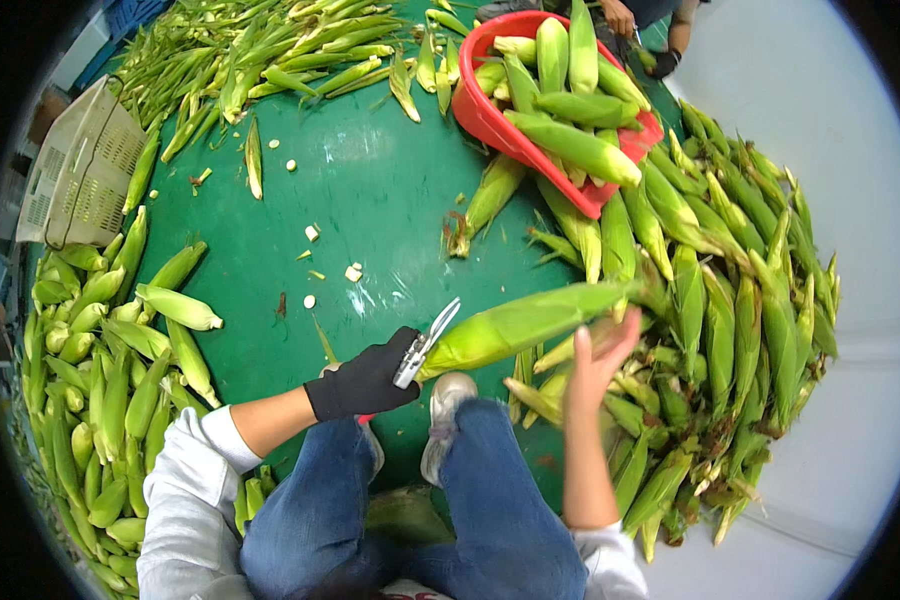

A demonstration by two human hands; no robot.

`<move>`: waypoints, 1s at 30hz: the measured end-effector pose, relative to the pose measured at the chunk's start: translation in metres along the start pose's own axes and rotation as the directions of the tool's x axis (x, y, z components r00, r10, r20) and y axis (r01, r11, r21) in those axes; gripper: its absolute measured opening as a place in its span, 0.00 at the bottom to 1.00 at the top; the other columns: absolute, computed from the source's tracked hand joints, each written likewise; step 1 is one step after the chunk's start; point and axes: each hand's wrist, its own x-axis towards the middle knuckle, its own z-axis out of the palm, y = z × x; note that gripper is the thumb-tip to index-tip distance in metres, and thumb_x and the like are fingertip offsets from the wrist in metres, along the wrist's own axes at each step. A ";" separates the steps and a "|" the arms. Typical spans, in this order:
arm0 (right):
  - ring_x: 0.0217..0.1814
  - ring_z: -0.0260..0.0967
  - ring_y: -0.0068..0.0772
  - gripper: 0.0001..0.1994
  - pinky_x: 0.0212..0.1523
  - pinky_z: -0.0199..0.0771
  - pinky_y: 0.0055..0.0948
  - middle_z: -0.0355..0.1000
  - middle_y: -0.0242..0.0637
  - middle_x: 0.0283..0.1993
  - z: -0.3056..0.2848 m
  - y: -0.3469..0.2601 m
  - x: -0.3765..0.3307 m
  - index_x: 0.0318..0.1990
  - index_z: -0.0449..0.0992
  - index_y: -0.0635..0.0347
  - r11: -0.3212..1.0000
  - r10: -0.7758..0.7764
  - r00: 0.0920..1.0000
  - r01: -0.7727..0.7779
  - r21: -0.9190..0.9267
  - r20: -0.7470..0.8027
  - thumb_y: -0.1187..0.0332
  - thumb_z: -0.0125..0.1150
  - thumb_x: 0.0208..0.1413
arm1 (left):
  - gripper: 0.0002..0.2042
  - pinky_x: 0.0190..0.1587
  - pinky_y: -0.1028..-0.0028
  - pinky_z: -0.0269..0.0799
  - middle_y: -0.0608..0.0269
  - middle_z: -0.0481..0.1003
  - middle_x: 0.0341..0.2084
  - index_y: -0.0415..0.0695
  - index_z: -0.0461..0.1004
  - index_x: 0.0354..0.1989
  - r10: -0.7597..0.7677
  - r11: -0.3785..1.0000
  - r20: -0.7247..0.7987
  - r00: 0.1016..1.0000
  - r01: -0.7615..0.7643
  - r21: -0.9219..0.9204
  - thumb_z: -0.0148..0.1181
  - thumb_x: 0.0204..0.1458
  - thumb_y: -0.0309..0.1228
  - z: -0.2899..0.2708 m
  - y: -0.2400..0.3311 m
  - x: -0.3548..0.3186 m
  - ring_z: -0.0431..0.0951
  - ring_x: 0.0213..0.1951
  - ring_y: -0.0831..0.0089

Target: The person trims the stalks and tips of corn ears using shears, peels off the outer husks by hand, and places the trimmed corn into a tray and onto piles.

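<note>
My left hand (368, 380), in a black glove, is shut on a pair of shears (425, 343) whose blades are parted at the stem end of a green corn cob (520, 325). The cob lies across the middle, tip toward the right. My right hand (600, 358), bare, has its fingers spread right by the cob's far half; whether it touches the cob is unclear. My knees in blue jeans and grey shoes (448, 400) are just below the cob.
A red basin (482, 120) full of cobs stands at the top. Corn piles lie at right (730, 300), at left (100, 380) and at top left (270, 50). A beige crate (80, 175) stands at left. Another person's hands (660, 40) show at the top. Cut bits dot the green floor (370, 190).
</note>
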 end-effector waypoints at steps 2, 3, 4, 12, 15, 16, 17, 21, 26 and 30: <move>0.60 0.53 0.40 0.28 0.59 0.56 0.39 0.53 0.42 0.60 0.003 0.020 -0.025 0.57 0.51 0.60 0.196 0.396 0.702 -0.695 0.692 0.592 0.65 0.56 0.52 | 0.24 0.30 0.62 0.70 0.48 0.70 0.32 0.43 0.58 0.45 0.081 0.993 -0.069 0.994 -0.074 0.091 0.61 0.38 0.31 0.001 0.006 0.016 0.74 0.28 0.51; 0.60 0.53 0.40 0.28 0.59 0.56 0.39 0.53 0.42 0.60 0.011 0.023 -0.023 0.57 0.51 0.60 0.196 0.386 0.704 -0.694 0.693 0.596 0.65 0.56 0.52 | 0.25 0.31 0.62 0.70 0.49 0.70 0.32 0.43 0.58 0.45 0.174 0.973 -0.069 0.982 -0.161 0.167 0.61 0.37 0.31 0.005 0.004 0.023 0.74 0.29 0.51; 0.56 0.57 0.39 0.26 0.56 0.59 0.40 0.57 0.41 0.56 0.019 0.025 -0.019 0.56 0.53 0.59 0.186 0.449 0.706 -0.673 0.716 0.547 0.63 0.56 0.53 | 0.26 0.32 0.61 0.70 0.50 0.70 0.31 0.43 0.58 0.46 0.264 0.940 -0.062 0.962 -0.242 0.242 0.61 0.37 0.30 0.009 0.001 0.031 0.74 0.30 0.52; 0.50 0.62 0.38 0.27 0.51 0.67 0.43 0.62 0.38 0.50 0.042 0.017 0.009 0.53 0.57 0.57 0.517 0.627 0.779 -0.391 0.762 -0.025 0.59 0.61 0.49 | 0.26 0.40 0.75 0.67 0.59 0.69 0.32 0.41 0.54 0.52 -0.132 0.676 0.168 0.977 0.213 -0.705 0.57 0.44 0.29 0.030 -0.014 0.016 0.72 0.34 0.72; 0.51 0.62 0.37 0.23 0.52 0.65 0.42 0.62 0.38 0.49 0.043 0.026 -0.006 0.51 0.59 0.58 0.512 0.585 0.810 -0.393 0.764 0.024 0.57 0.56 0.51 | 0.26 0.40 0.78 0.65 0.64 0.68 0.31 0.42 0.53 0.54 -0.068 0.620 0.274 0.959 0.256 -0.742 0.54 0.47 0.29 0.054 -0.022 0.019 0.70 0.35 0.78; 0.51 0.62 0.37 0.23 0.52 0.65 0.42 0.62 0.38 0.49 0.042 0.029 -0.011 0.51 0.59 0.58 0.516 0.593 0.805 -0.398 0.758 0.019 0.57 0.56 0.51 | 0.25 0.38 0.78 0.65 0.65 0.67 0.30 0.42 0.53 0.54 -0.072 0.431 0.248 0.966 0.254 -0.866 0.54 0.47 0.28 0.055 -0.022 0.028 0.69 0.34 0.79; 0.51 0.62 0.37 0.22 0.52 0.64 0.41 0.63 0.38 0.48 0.045 0.031 -0.018 0.50 0.60 0.58 0.472 0.602 0.795 -0.434 0.767 0.079 0.57 0.54 0.52 | 0.25 0.38 0.79 0.66 0.66 0.67 0.31 0.43 0.55 0.55 -0.109 0.457 0.223 0.969 0.248 -0.854 0.53 0.46 0.26 0.050 -0.025 0.038 0.69 0.34 0.79; 0.50 0.62 0.37 0.21 0.53 0.62 0.42 0.64 0.38 0.48 0.048 0.032 -0.019 0.49 0.61 0.61 0.429 0.607 0.773 -0.515 0.742 0.184 0.56 0.50 0.53 | 0.20 0.36 0.78 0.67 0.66 0.68 0.30 0.43 0.61 0.49 -0.180 0.484 0.175 0.968 0.242 -0.841 0.53 0.45 0.26 0.063 -0.042 0.041 0.70 0.33 0.78; 0.51 0.62 0.39 0.26 0.56 0.59 0.46 0.65 0.39 0.48 0.049 0.018 -0.024 0.53 0.59 0.63 0.655 0.371 0.917 -0.369 0.659 0.145 0.56 0.50 0.52 | 0.10 0.23 0.70 0.71 0.61 0.68 0.21 0.44 0.65 0.36 -0.514 0.349 -0.037 0.857 0.170 -0.922 0.55 0.46 0.32 0.055 -0.101 0.042 0.72 0.20 0.70; 0.51 0.61 0.44 0.24 0.56 0.59 0.48 0.62 0.45 0.50 0.026 0.034 -0.007 0.53 0.57 0.61 0.201 0.314 0.831 -0.531 0.823 0.459 0.59 0.52 0.50 | 0.20 0.35 0.73 0.69 0.63 0.70 0.32 0.44 0.63 0.45 -0.304 0.374 0.272 0.913 0.377 -0.848 0.59 0.46 0.36 0.042 -0.083 0.047 0.71 0.31 0.73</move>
